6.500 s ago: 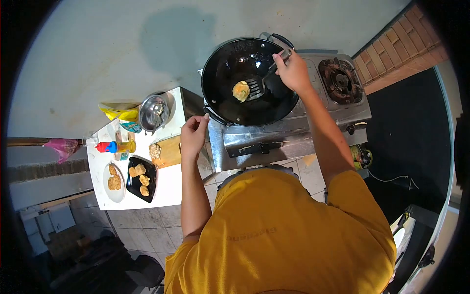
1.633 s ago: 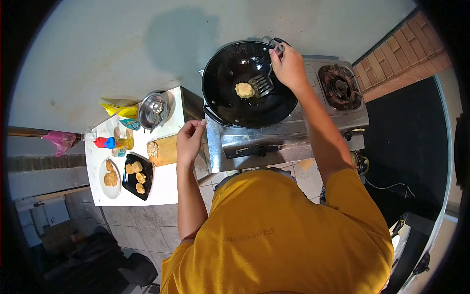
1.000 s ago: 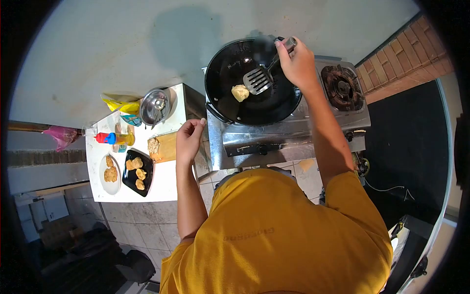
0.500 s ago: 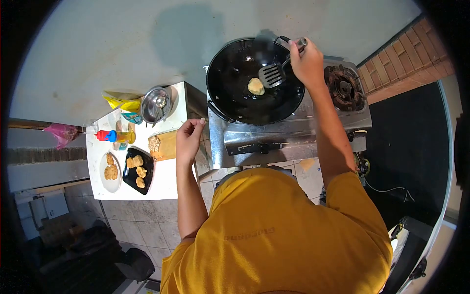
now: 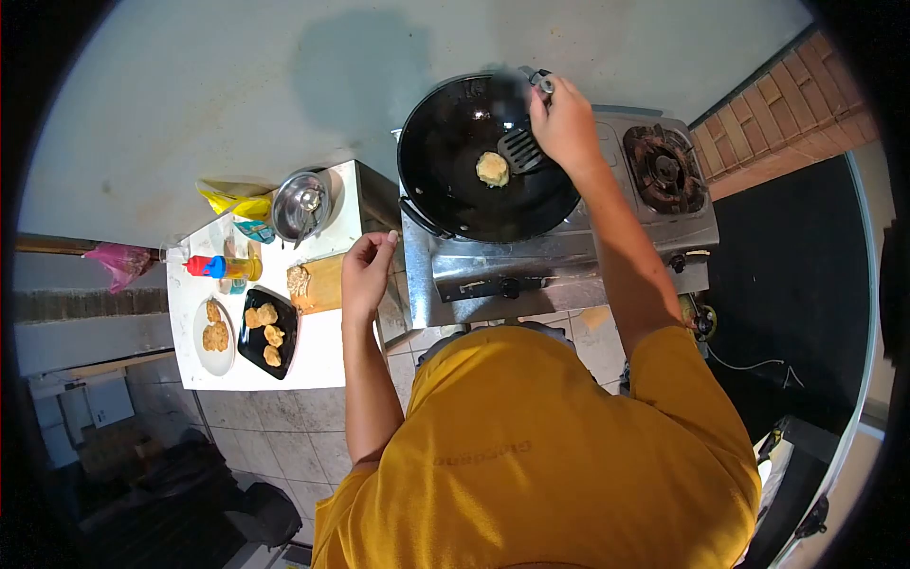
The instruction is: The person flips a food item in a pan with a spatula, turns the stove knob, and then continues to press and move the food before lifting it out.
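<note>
One golden patty (image 5: 492, 169) in the far wok (image 5: 445, 190) | right hand (image 5: 567, 123) gripping a spatula (image 5: 519, 151) just right of it | left hand (image 5: 368, 273) half-curled, left of the stove (image 5: 455, 258); whether empty, I can't tell

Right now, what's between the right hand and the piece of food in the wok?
A slotted spatula: the right hand grips its handle, and its blade lies beside the piece of food. The head view shows this.

Fisheye-curved edges, black corners, soft shadow on wall (image 5: 209, 114), glints in wok (image 5: 436, 147)
</note>
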The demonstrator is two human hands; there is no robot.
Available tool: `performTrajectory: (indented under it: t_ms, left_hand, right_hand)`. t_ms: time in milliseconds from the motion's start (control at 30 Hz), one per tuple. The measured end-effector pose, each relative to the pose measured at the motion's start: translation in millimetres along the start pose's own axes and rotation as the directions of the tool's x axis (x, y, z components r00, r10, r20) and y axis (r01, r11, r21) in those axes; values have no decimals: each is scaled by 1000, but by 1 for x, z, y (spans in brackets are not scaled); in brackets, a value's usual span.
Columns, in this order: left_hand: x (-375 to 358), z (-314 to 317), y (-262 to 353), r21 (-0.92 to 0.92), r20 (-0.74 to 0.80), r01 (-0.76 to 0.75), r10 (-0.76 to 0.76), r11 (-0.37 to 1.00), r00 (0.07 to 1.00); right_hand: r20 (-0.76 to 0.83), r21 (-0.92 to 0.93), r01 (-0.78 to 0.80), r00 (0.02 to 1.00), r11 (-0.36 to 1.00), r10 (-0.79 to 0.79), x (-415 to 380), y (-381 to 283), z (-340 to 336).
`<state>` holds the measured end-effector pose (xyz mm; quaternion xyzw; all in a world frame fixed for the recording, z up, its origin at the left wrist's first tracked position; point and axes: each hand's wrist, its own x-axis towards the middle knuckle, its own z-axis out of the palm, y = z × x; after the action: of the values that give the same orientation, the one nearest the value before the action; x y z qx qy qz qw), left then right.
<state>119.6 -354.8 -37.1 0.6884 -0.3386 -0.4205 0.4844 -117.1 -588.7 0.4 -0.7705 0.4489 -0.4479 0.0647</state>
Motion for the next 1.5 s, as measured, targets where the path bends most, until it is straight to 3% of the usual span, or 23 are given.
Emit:
performTrajectory:
  t_ms: [133, 267, 333, 633, 767, 833, 967, 1033, 1133, 1233, 1333, 1433, 1500]
  left_hand:
    - [-3, 3, 1, 3, -1, -9, 9, 1000, 1000]
    - [-3, 0, -1, 7, -12, -4, 4, 1000, 1000]
    - [-1, -2, -3, 7, -18, -6, 6, 1000, 1000]
    - [-2, 3, 3, -22, 1, -26, 26, 999, 1000]
    - [-1, 1, 1, -13, 13, -21, 21, 1000, 1000]
    - [1, 1, -1, -37, 14, -24, 25, 999, 1000]
    - [2, 2, 1, -16, 21, -22, 22, 1000, 1000]
    - [1, 3, 3, -17, 18, -12, 12, 1000, 1000]
    - [-1, 3, 5, -4, 18, -26, 26, 1000, 1000]
    - [1, 4, 2, -17, 22, -20, 20, 1000, 1000]
    - [0, 5, 5, -9, 10, -21, 21, 1000, 1000]
    - [1, 4, 4, 8, 26, -1, 1, 1000, 1000]
    - [1, 5, 3, -3, 21, -11, 11, 1000, 1000]
  right_hand:
    - [114, -21, 27, 993, 999, -24, -1, -15, -7]
    - [100, 3, 22, 995, 1000, -23, 3, -24, -17]
    - [-4, -41, 83, 997, 996, -83, 7, -19, -16]
    - [85, 61, 152, 984, 986, -157, 3, -15, -12]
    - [53, 68, 90, 994, 994, -94, 4, -12, -13]
    - [13, -21, 145, 989, 989, -145, 6, -6, -10]
    - [60, -19, 103, 993, 995, -101, 3, -3, -5]
    - [-39, 57, 43, 998, 997, -41, 3, -8, -8]
    - [-87, 21, 89, 992, 996, -87, 5, -4, -7]
    - [30, 64, 97, 995, 993, -99, 5, 3, -3]
    - [-54, 76, 49, 998, 996, -45, 7, -5, -12]
    - [7, 4, 87, 996, 996, -87, 5, 3, -5]
    - [-10, 59, 54, 999, 997, -53, 5, 2, -4]
